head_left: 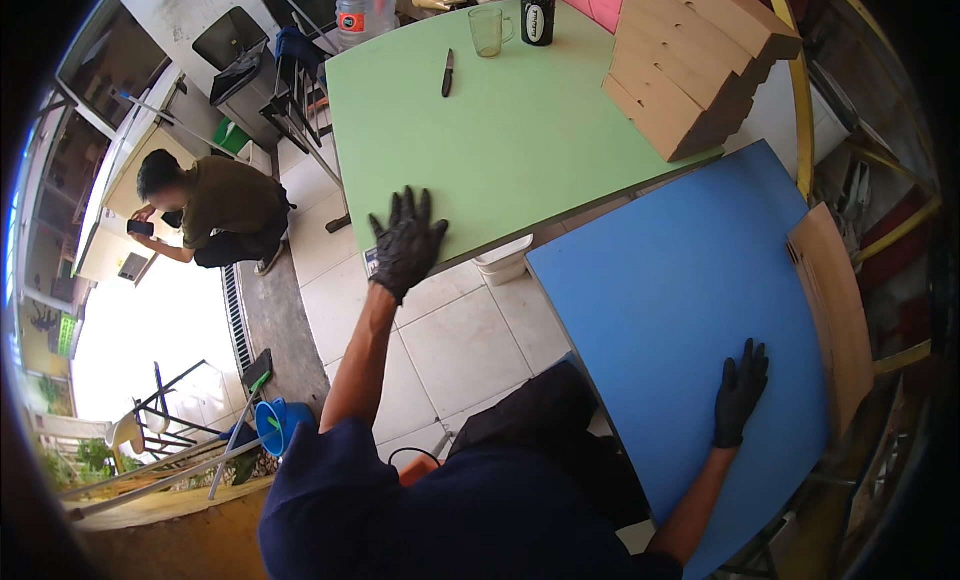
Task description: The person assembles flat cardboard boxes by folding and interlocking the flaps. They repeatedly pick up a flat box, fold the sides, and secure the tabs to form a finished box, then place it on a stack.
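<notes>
My left hand (408, 242), in a black glove, rests with spread fingers on the near left corner of a green table (520, 130). On a blue table (690, 270) to the right lies my right hand (740, 392), gloved too, its fingers stretched out. Neither hand holds anything. Toward the far side of the green top lie a knife (448, 75) with a black handle, a clear glass mug (488, 32) and a black bottle (537, 12). A tilted stack of brown cardboard boxes (690, 65) covers its right end.
More flat cardboard (835, 315) leans along the blue table's right edge. A white tub (505, 260) sits below, between the tables. At the left a person (225, 205) crouches with a phone. A blue bucket (283, 425) with a long handle stands on the floor at lower left.
</notes>
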A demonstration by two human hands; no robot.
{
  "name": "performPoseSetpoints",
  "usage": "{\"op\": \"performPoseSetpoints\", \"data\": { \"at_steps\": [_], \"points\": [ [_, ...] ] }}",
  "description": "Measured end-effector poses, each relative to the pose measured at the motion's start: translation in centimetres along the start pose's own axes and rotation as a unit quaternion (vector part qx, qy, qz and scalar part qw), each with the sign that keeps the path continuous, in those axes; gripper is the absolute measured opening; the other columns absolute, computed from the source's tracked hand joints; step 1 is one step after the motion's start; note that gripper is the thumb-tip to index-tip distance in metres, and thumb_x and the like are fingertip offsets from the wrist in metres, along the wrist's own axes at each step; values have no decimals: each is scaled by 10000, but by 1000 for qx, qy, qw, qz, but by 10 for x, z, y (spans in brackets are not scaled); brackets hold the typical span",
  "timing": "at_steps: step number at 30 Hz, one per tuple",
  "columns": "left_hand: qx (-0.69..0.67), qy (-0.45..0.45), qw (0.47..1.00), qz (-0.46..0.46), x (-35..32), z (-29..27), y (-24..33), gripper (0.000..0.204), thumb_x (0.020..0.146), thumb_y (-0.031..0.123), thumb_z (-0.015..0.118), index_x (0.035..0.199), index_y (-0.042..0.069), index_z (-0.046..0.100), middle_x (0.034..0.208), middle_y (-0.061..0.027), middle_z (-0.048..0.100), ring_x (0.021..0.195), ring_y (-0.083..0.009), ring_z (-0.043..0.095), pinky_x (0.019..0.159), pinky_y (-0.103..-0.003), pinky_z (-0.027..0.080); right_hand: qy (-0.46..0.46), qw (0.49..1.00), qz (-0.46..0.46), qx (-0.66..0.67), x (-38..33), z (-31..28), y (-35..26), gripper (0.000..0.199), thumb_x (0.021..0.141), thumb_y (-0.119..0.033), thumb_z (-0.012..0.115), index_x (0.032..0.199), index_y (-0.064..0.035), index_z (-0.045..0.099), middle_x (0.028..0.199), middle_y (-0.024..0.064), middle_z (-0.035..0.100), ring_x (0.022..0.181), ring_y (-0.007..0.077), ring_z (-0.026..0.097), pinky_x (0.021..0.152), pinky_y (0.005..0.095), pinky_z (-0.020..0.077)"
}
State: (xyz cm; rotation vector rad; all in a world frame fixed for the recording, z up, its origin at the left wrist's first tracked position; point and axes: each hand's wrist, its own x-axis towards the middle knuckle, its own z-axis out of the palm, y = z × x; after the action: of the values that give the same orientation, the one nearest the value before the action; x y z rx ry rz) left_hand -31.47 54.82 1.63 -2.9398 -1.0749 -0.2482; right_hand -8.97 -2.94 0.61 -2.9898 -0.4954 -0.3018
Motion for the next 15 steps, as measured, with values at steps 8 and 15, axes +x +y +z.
{"op": "performPoseSetpoints", "data": {
  "at_steps": [8,15],
  "points": [
    [-168,95,953,-234,-114,112,-182,260,868,223,567,797,12,702,830,-303,672,785,-499,642,683,-553,481,3,999,14,-41,0,-6,-11,583,1067,-396,526,1578,-133,424,1649,198,343,1517,427,304,1220,563,252],
    [-396,-116,909,-55,-187,242,-22,256,993,164,590,1070,-34,733,881,-153,733,770,-235,698,691,-367,585,127,981,-39,145,17,-19,48,525,941,-288,721,1396,-65,583,1390,196,612,1248,381,591,1049,474,482]
  ]
}}
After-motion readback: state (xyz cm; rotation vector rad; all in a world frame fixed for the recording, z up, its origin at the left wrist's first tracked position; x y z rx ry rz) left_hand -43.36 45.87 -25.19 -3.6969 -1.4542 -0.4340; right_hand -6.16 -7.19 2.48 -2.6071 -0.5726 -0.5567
